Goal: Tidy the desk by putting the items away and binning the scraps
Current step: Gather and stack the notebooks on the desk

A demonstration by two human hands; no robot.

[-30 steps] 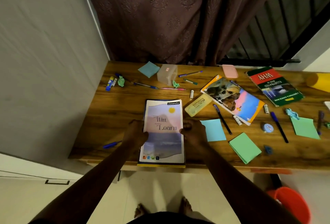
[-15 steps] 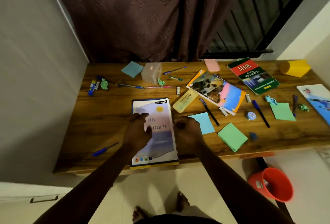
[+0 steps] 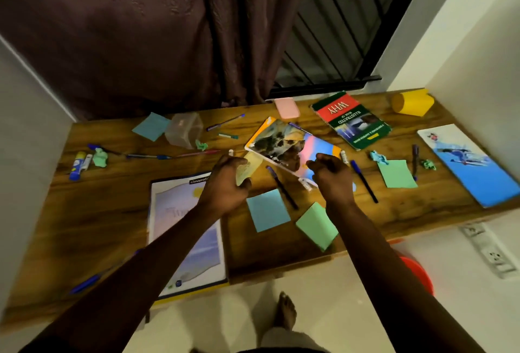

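Since the picture book [image 3: 284,144] lies aslant on the desk [image 3: 112,198], long axis far-left to near-right, the right hand [image 3: 332,178] hovers loosely curled, empty, over its near end, the left hand [image 3: 225,184] curled against a yellow pouch [image 3: 249,167], grip unclear.

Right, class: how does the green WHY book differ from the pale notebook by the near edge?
The WHY book is green and red; the notebook is pale lilac. The WHY book lies askew by the far edge; the notebook lies roughly square at the near edge. Both are closed.
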